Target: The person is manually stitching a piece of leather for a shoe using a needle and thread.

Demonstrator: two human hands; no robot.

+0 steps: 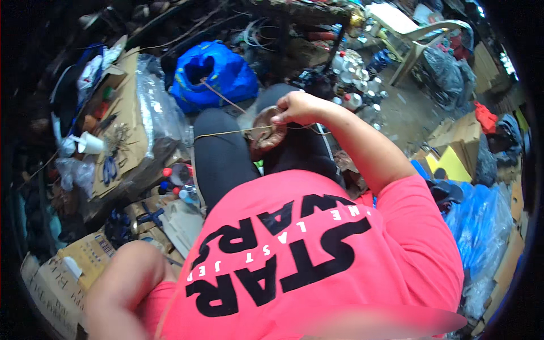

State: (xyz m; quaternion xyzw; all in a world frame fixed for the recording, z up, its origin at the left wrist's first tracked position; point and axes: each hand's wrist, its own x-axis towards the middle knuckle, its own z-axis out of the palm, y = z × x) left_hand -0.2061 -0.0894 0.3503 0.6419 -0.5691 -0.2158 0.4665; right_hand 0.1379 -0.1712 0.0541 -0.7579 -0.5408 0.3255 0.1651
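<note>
My right hand (pixel 297 109) reaches over my knees, its fingers pinched on the edge of a brown, rounded, creased piece (pixel 268 134). The piece hangs between my dark-trousered thighs; I cannot make out its exact kind. Across it runs a thin tan string (pixel 224 132), which lies over my left thigh and goes on past the right one. A pinkish cord (pixel 224 95) stretches from the mouth of a blue bag (pixel 238 79) toward the piece. At the lower left my left arm is bent, and its hand is outside the picture.
On my left lies a cardboard sheet (pixel 122 127) with clear plastic, a white cup (pixel 89 143) and blue-handled scissors (pixel 110 170). Several plastic bottles (pixel 354 76) and a pale plastic chair (pixel 408 34) stand far right. Blue plastic sheeting (pixel 473 221) and cardboard boxes (pixel 462 136) line my right.
</note>
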